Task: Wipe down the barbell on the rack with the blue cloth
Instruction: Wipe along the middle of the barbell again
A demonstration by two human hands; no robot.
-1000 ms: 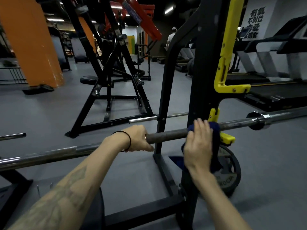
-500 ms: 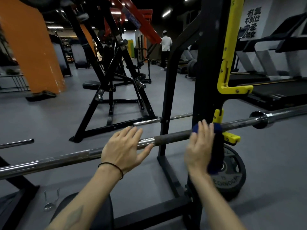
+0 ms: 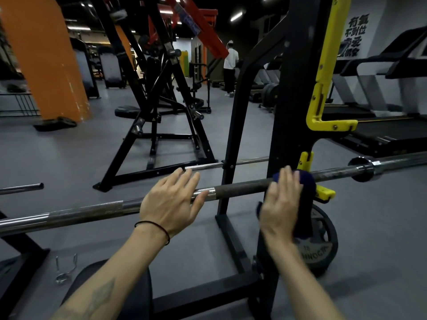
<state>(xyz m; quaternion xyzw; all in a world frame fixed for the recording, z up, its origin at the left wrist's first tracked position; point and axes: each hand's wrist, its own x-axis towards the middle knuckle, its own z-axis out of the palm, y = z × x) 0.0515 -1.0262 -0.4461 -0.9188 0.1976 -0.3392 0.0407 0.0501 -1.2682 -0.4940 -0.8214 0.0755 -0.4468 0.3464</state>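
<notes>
The steel barbell point(image 3: 240, 188) lies across the black rack point(image 3: 293, 100), resting in a yellow hook point(image 3: 324, 195) at the right upright. The blue cloth point(image 3: 307, 199) is draped over the bar beside that upright and hangs down. My right hand point(image 3: 280, 204) presses flat on the cloth with straight fingers. My left hand point(image 3: 171, 202) lies over the bar further left, fingers straight and spread, a black band on the wrist.
A black weight plate point(image 3: 323, 241) leans at the rack's foot behind the cloth. A bench pad point(image 3: 143, 289) sits below my arms, a spring collar point(image 3: 64, 269) on the floor at left. Another black machine point(image 3: 161, 107) and treadmills point(image 3: 381, 121) stand behind. A person point(image 3: 230, 68) stands far back.
My left hand let go of the bar and opened, fingers now spread flat over it. My right hand stays on the cloth at the same spot by the upright.
</notes>
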